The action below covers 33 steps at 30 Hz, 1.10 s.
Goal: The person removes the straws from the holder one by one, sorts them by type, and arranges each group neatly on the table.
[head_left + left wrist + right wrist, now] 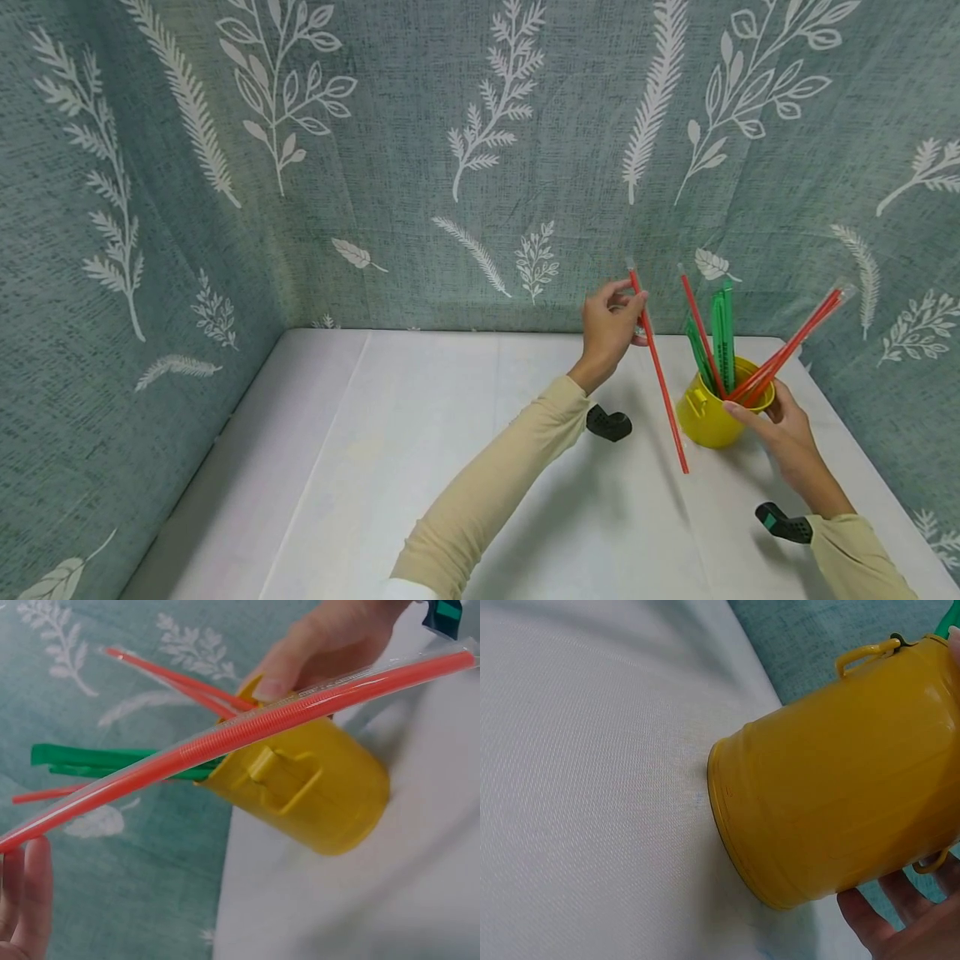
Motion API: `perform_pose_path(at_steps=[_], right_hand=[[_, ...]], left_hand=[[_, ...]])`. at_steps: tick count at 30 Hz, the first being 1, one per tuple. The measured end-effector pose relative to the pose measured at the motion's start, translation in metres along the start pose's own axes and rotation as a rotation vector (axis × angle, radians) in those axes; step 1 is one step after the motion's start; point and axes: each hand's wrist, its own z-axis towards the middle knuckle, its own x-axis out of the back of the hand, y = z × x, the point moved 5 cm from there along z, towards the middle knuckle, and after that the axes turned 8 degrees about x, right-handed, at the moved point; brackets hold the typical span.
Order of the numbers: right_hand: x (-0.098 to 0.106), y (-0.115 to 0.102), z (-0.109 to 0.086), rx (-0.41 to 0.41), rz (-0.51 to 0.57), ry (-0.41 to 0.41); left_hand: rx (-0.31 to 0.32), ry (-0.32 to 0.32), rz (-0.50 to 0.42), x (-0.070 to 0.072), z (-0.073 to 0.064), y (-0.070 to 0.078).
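Note:
A red bendy straw (660,371) in a clear wrapper slants downward from my left hand (611,325), which pinches it near its upper end. In the left wrist view the ribbed bend of this straw (232,733) shows, and it crosses in front of the yellow bucket (330,795). My right hand (783,442) grips the side of the bucket (705,421) at its rim. Inside the bucket stand several wrapped green straws (722,333) and red straws (795,350), leaning to different sides. The right wrist view shows the bucket's smooth wall (840,772), with fingers (866,919) against it.
Both hands are over a white table (420,417). Behind it and at the sides hangs a green cloth (405,125) with a white leaf print. Black wrist devices (783,525) sit by each sleeve.

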Motion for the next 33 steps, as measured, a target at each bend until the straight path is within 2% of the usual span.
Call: perform_pose_path(at_steps=[4,9,16,24,27,33], right_hand=[[0.000,0.002,0.000,0.022,0.018,-0.006],[0.003,0.016,0.003,0.027,0.016,-0.006],[0.001,-0.001,-0.001,0.016,0.010,-0.006],[0.001,0.005,0.001,0.014,0.017,0.001],[0.002,0.017,0.004,0.015,0.018,0.004],[0.003,0.053,0.016,0.028,0.022,0.026]], left_hand=[[0.045,0.009,0.027,0.002,0.001,-0.011],[0.091,0.027,0.064,0.005,-0.002,-0.020],[0.134,0.059,0.091,0.009,-0.001,-0.034],[0.166,0.052,0.128,0.010,0.001,-0.051],[0.192,0.053,0.142,0.011,0.000,-0.058],[0.249,0.092,0.130,0.014,0.000,-0.072]])
